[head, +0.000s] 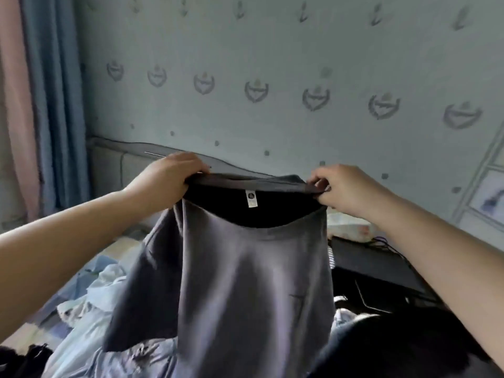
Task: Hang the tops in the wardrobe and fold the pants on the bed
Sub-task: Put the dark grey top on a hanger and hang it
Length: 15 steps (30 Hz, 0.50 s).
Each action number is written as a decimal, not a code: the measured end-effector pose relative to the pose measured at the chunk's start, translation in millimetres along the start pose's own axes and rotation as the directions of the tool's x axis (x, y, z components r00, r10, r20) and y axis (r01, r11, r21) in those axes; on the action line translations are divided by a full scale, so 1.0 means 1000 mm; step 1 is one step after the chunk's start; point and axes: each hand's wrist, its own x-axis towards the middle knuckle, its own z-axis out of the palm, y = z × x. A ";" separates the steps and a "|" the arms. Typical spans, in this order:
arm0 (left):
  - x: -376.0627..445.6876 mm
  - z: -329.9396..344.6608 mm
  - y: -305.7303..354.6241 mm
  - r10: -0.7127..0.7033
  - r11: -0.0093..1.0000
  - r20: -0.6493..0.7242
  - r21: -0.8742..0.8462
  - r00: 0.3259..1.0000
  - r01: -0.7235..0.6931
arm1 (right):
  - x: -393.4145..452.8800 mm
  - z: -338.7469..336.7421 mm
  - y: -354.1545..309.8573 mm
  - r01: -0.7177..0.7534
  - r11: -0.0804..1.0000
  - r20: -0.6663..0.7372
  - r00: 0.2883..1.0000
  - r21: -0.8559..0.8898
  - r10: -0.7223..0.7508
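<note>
We are holding up a grey garment (245,268) by its open top edge, a white label (251,198) showing inside the far band. Whether it is a top held by the hem or a pair of pants held by the waist we cannot tell for sure; the stretched band and the cloth falling in one wide panel are suggesting pants, but that is our reading only.

The left hand (166,178) is gripping the left end of the band, fingers curled over the edge. The right hand (346,186) is pinching the right end between thumb and fingertips. The two hands are pulling apart, keeping the band taut and level, likely so the garment is hanging straight and we are able to identify it and line up its seams for folding or hanging.

The garment is hanging between and below the hands, in the air above the bed (120,248), its lower part draping down toward a heap of pale blue clothes (109,285). A darker side panel is trailing to the left.

Further out: dark clothing (381,350) is lying at lower right, a padded headboard (114,162) is running behind the hands, patterned wallpaper (272,50) is above it, and blue and pink curtains (41,105) are hanging at the left.
</note>
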 end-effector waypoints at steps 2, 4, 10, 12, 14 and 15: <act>0.017 0.020 0.006 -0.101 0.991 0.034 -0.090 0.994 0.104 | -0.020 -0.023 0.023 -0.102 0.994 0.033 0.994 -0.040 0.103; 0.036 0.038 0.021 -0.151 0.968 0.089 -0.189 0.985 0.165 | -0.040 -0.038 0.041 -0.175 0.975 0.062 0.981 -0.138 0.185; 0.087 0.103 0.109 -0.014 0.872 0.432 -0.435 0.902 0.222 | -0.128 -0.068 0.099 -0.482 0.828 0.142 0.834 -0.286 0.534; 0.095 0.122 0.144 0.077 0.699 0.570 -0.616 0.818 0.363 | -0.162 -0.074 0.116 -0.615 0.764 0.138 0.754 -0.195 0.642; 0.098 0.139 0.177 0.217 0.539 0.665 -0.692 0.715 0.480 | -0.195 -0.080 0.134 -0.736 0.676 0.116 0.670 -0.018 0.733; 0.099 0.148 0.192 0.276 0.490 0.693 -0.698 0.666 0.523 | -0.212 -0.085 0.143 -0.780 0.621 0.108 0.626 0.080 0.772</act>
